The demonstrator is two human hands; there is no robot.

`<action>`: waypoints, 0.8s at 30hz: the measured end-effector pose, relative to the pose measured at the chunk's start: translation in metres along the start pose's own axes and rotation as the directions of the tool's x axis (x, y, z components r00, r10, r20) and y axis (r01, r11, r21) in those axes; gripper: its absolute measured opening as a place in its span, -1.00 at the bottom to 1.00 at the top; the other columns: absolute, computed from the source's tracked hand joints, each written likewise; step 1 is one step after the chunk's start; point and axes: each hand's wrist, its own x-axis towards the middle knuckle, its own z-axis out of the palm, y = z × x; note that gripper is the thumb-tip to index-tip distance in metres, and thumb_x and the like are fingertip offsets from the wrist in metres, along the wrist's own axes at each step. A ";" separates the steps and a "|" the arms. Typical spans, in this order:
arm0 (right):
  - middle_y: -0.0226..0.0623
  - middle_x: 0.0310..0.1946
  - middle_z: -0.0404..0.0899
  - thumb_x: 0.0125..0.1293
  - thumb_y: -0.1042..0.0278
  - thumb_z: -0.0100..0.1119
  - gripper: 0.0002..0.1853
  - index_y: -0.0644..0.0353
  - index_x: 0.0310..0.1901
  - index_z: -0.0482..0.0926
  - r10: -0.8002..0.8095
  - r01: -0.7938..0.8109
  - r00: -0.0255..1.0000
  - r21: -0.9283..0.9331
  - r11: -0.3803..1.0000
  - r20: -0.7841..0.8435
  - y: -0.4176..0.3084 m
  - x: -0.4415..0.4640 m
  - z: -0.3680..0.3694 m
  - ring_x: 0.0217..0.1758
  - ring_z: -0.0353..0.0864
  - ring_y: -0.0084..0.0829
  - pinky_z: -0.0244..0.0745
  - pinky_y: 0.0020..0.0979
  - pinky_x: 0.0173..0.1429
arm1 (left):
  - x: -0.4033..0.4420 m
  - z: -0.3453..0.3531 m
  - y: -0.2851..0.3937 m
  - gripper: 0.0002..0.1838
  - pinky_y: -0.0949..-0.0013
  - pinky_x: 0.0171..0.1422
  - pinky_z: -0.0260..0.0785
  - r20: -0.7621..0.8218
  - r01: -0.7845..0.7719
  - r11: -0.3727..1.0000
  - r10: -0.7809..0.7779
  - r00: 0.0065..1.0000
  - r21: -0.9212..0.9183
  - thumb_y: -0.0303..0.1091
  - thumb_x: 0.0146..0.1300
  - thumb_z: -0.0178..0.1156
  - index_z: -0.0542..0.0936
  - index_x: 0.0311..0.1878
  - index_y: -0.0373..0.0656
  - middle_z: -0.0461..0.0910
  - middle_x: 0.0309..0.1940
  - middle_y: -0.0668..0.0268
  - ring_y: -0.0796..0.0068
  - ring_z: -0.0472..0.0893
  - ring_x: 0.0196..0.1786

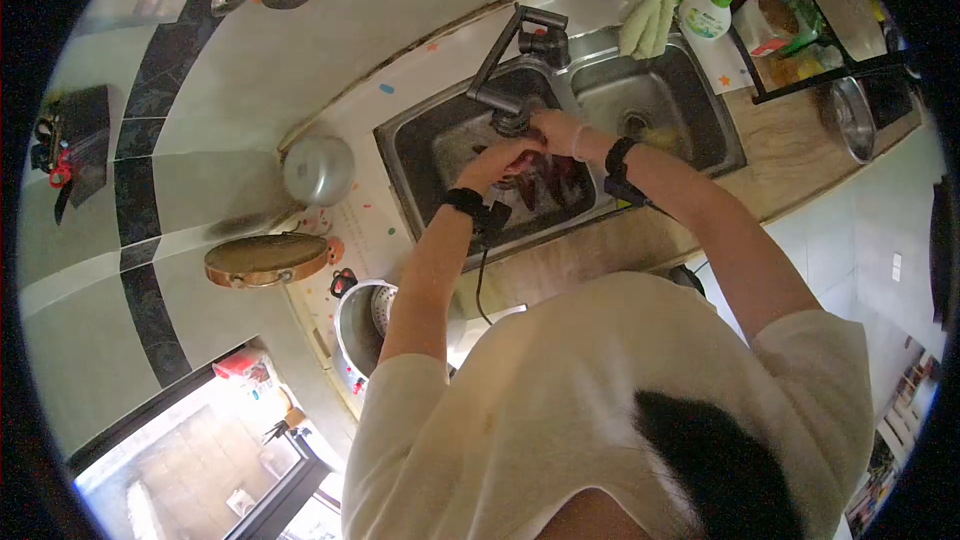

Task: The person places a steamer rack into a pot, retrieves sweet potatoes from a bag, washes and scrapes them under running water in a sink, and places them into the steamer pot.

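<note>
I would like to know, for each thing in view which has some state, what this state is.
Faucet: angled over left basin; flow unclear.
Left hand: in left basin, grip unclear.
Right hand: beside it, grip unclear.
Dark red items: in left basin.
Pale green glove: draped, unworn.
Soap bottle: upright.
Steel pot: uncovered.

A cream short-sleeved top (520,380) is worn with black wrist straps (465,202) and a thin pale bracelet (578,143)

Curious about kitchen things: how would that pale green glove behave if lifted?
The glove would probably flop, since its fingers droop at the sink's rim. It looks like soft, creased material, so likely light and unlikely to roll.
</note>
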 end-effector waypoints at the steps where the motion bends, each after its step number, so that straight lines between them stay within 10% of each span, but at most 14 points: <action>1: -0.03 -0.22 0.49 -0.10 0.48 0.20 -0.58 0.26 -0.10 0.42 0.020 -0.019 1.000 0.106 0.994 -0.006 0.000 -0.002 -0.002 -0.18 0.53 -0.14 0.48 -0.25 -0.18 | 0.000 0.002 0.001 -0.79 0.57 -0.59 0.00 -0.028 -0.011 1.000 0.011 1.000 0.008 -0.20 0.07 0.14 0.46 -0.56 -0.10 0.30 -0.67 0.46 0.70 0.23 -0.62; 6: -0.15 -0.24 0.53 -0.03 0.51 0.17 -0.63 0.26 -0.10 0.43 -0.110 0.093 0.993 0.846 0.525 -0.040 0.067 0.039 0.078 -0.17 0.53 -0.29 0.46 -0.27 -0.09 | -0.001 -0.015 -0.012 -0.73 0.56 -0.47 0.30 -0.002 -0.076 0.970 0.077 0.997 -0.232 -0.17 0.23 0.04 0.49 -0.31 -0.21 0.47 -0.50 0.37 0.59 0.43 -0.51; 10: -0.27 -0.26 0.55 0.10 0.47 0.08 -0.78 0.18 -0.17 0.49 -0.019 -0.039 0.999 0.976 0.216 0.044 0.045 0.050 0.081 -0.20 0.52 -0.41 0.43 -0.32 -0.03 | -0.022 -0.030 -0.027 -0.75 0.50 -0.30 0.39 -0.111 -0.106 0.916 0.068 0.991 -0.388 -0.22 0.28 -0.03 0.46 -0.18 -0.22 0.53 -0.35 0.27 0.48 0.52 -0.36; 14: -0.27 -0.13 0.50 0.20 0.40 -0.01 -0.81 0.17 -0.15 0.48 0.063 -0.229 0.960 0.892 -0.389 0.274 0.005 0.031 0.046 -0.07 0.47 -0.37 0.43 -0.29 -0.02 | -0.028 -0.049 -0.046 -0.67 0.46 -0.22 0.34 -0.113 -0.061 0.924 0.020 0.993 -0.378 -0.09 0.25 0.00 0.46 -0.13 -0.17 0.54 -0.27 0.25 0.44 0.52 -0.34; 17: -0.30 -0.09 0.48 0.24 0.26 -0.05 -0.77 0.12 -0.11 0.46 0.205 -0.411 0.863 0.877 -0.247 0.462 -0.001 0.014 0.025 -0.03 0.44 -0.32 0.43 -0.25 -0.03 | -0.032 -0.042 -0.047 -0.63 0.39 -0.16 0.31 -0.116 -0.035 0.913 -0.014 0.993 -0.407 -0.03 0.24 0.00 0.45 -0.11 -0.15 0.55 -0.24 0.23 0.41 0.52 -0.33; 20: -0.26 -0.13 0.48 0.22 0.17 -0.07 -0.70 0.16 -0.12 0.44 0.346 -0.438 0.873 0.864 0.250 0.343 0.012 -0.010 0.026 -0.05 0.45 -0.26 0.42 -0.22 -0.05 | -0.046 -0.015 -0.021 -0.58 0.31 -0.06 0.30 -0.132 -0.045 0.905 -0.012 0.991 -0.422 0.02 0.23 -0.02 0.43 -0.06 -0.14 0.54 -0.20 0.17 0.32 0.53 -0.23; 22: -0.20 -0.17 0.49 0.16 0.19 -0.03 -0.69 0.20 -0.14 0.45 0.203 -0.297 0.953 0.544 0.785 0.227 0.034 -0.029 0.027 -0.09 0.46 -0.19 0.42 -0.22 -0.08 | -0.039 -0.003 -0.010 -0.58 0.27 0.00 0.31 -0.143 -0.030 0.914 -0.030 0.989 -0.405 -0.02 0.27 -0.12 0.39 -0.01 -0.15 0.53 -0.15 0.11 0.27 0.54 -0.16; 24: -0.10 -0.17 0.49 0.10 0.23 0.06 -0.61 0.23 -0.05 0.41 0.022 -0.041 0.962 0.064 0.997 0.272 0.081 -0.048 0.054 -0.08 0.46 -0.14 0.39 -0.24 -0.04 | -0.020 0.004 0.001 -0.63 0.24 0.03 0.36 -0.145 0.015 0.924 -0.076 0.987 -0.383 -0.13 0.36 -0.29 0.31 0.06 -0.15 0.50 -0.07 0.03 0.22 0.56 -0.12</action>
